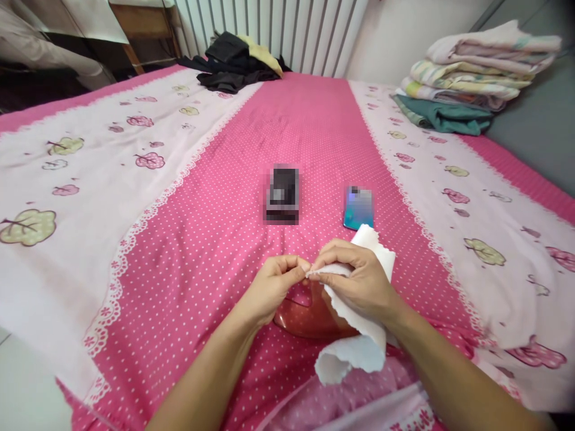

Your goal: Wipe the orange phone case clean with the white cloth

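A white cloth with a wavy, scalloped edge hangs in folds from my right hand. That hand is closed, thumb and fingers pinched over the cloth's upper part. My left hand is closed too, its thumb and forefinger meeting at the cloth's gathered tip, right against my right fingertips. Beneath both hands lies a glossy, orange-brown, see-through thing with a rounded edge; the hands and cloth hide much of it, so its kind is unclear. The cloth's far corner sticks up beyond my right knuckles.
On the pink dotted bedspread lie a dark, blurred box and a blue phone, close beyond my hands. Dark clothes lie at the far end. A stack of folded fabrics stands at the far right.
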`<state>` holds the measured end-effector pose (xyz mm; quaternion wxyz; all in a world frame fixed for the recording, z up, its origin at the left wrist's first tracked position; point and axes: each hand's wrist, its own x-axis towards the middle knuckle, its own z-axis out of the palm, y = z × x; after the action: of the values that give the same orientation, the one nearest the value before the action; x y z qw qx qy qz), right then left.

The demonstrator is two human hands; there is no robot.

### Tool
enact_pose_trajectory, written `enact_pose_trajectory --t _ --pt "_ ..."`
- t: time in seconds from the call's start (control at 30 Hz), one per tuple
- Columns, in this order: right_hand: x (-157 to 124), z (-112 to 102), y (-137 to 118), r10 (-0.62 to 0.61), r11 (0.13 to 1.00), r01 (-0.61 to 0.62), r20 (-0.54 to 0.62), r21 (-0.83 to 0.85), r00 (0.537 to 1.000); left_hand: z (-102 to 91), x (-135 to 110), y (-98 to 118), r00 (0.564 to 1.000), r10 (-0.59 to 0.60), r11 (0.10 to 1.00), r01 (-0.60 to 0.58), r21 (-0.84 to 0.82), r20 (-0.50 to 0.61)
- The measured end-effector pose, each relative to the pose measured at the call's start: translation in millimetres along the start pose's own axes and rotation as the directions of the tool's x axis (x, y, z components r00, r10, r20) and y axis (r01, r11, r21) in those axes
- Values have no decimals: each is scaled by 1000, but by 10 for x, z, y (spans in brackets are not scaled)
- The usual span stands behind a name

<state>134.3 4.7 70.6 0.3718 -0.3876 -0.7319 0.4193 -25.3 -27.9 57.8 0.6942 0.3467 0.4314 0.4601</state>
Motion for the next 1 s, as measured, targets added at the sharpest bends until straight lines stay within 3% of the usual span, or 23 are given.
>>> enact_pose_trajectory --t 0.1,0.23,0.4,0.7,0.87,1.0 --pt "24 -41 -16 76 997 -74 87 -24 993 6 10 -12 1000 -15 1000 15 21 -6" --pt "31 -112 -29 265 962 -273 194 14 945 24 15 -44 999 -40 999 41 34 -5" --pt "3 -155 -35 345 917 -381 245 115 906 27 26 -56 999 -48 998 49 39 -19" --pt "-7 -248 -36 390 900 -431 322 64 863 13 46 -52 994 -106 994 106 4 -12" --pt "-8 -253 -80 415 875 -469 314 121 854 -24 58 -34 992 -128 990 129 -48 17" --pt "5 -237 -112 391 888 -439 279 137 877 -54 50 9 990 -139 986 141 -91 32"
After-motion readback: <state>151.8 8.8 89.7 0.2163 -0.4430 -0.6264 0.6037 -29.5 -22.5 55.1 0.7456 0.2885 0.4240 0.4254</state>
